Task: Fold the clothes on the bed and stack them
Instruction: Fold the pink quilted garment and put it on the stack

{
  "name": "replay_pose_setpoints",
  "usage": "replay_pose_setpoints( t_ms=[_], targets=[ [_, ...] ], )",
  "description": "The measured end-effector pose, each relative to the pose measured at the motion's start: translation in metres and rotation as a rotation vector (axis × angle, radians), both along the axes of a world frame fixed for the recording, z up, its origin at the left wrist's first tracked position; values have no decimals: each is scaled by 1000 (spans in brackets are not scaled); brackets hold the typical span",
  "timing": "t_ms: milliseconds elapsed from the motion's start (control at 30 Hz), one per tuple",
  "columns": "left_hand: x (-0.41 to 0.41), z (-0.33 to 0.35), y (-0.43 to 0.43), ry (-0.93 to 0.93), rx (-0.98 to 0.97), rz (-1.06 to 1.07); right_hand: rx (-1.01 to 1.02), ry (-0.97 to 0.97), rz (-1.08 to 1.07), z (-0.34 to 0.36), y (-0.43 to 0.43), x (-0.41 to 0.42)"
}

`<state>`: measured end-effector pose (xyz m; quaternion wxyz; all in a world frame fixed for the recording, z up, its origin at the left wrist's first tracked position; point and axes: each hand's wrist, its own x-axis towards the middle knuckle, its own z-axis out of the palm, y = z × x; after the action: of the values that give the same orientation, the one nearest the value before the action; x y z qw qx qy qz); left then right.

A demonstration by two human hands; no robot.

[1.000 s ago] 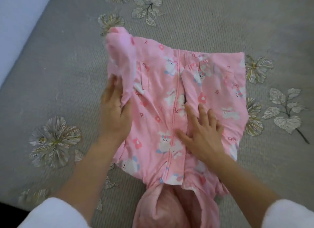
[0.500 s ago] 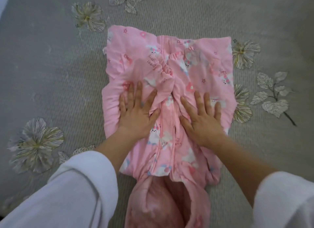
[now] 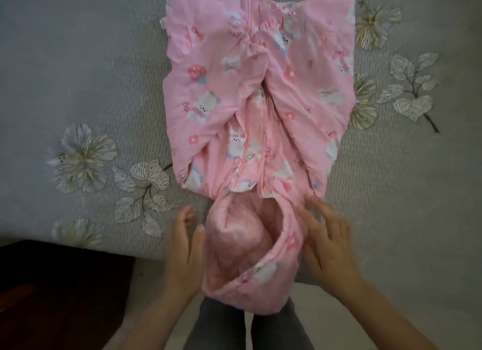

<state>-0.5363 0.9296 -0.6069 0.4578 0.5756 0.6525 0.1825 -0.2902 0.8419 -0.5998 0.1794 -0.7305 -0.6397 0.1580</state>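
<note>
Pink jacket (image 3: 307,94) lies flat on the bed (image 3: 78,62), both sleeves (image 3: 214,94) folded in toward the zip (image 3: 245,151), hood (image 3: 242,245) spilling over the near edge. Left hand (image 3: 182,248) and right hand (image 3: 328,250) flank that hood, fingers loose, gripping nothing. Sides look done, so the hood is the step in hand. Next call: take it from both sides and turn it up onto the body.

The frame's top edge is cutting off the pink rabbit-print quilted garment (image 3: 260,94). Blur is smearing the left hand (image 3: 184,245) and right hand (image 3: 330,248), hiding whether they are touching it.
</note>
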Motion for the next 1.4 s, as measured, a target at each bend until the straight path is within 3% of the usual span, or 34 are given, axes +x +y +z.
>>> replay_pose_setpoints(
  t_ms=[100, 200, 300, 400, 467, 533, 600, 700, 733, 800, 867, 900, 1000, 1133, 1267, 1300, 1400],
  targets=[
    [-7, -3, -29, -104, -243, -21, -24, -167, 235, -8, -31, 0],
    [7, -3, -23, -17, -278, -41, -165, -274, 460, -18, -32, 1],
    [29, 0, 0, 20, -331, -117, -206, -337, 527, -23, -9, 2],
    [40, 3, 29, 101, -408, -298, -107, -315, 601, -20, 14, 6],
    [43, 21, 50, 23, -511, -334, -60, -217, 590, -11, 26, 15],
    [41, 48, 69, -180, -641, -283, -37, -19, 462, 7, 37, 20],
    [36, 70, 88, -479, -733, -80, -110, 205, 212, 29, 51, 25],
    [25, 78, 103, -850, -621, 169, -156, 447, -71, 52, 76, 31],
    [24, 76, 105, -853, -575, 168, -129, 591, -156, 60, 86, 31],
    [30, 67, 102, -653, -408, 81, -183, 924, -283, 73, 108, 29],
    [50, 64, 99, -342, -234, -46, -242, 1052, -366, 73, 125, 29],
    [59, 61, 101, -292, -179, -62, -256, 1080, -420, 72, 132, 30],
    [83, 54, 121, -402, -40, 9, -217, 1126, -593, 68, 156, 34],
    [93, 48, 162, -219, 231, 148, -55, 1058, -785, 55, 196, 42],
    [104, 40, 186, -140, 281, 341, 99, 595, -703, 33, 229, 45],
    [108, 39, 185, -28, 389, 247, 143, 464, -643, 28, 232, 43],
    [116, 28, 174, 263, 716, -382, 246, 13, -211, 11, 226, 36]
  ],
)
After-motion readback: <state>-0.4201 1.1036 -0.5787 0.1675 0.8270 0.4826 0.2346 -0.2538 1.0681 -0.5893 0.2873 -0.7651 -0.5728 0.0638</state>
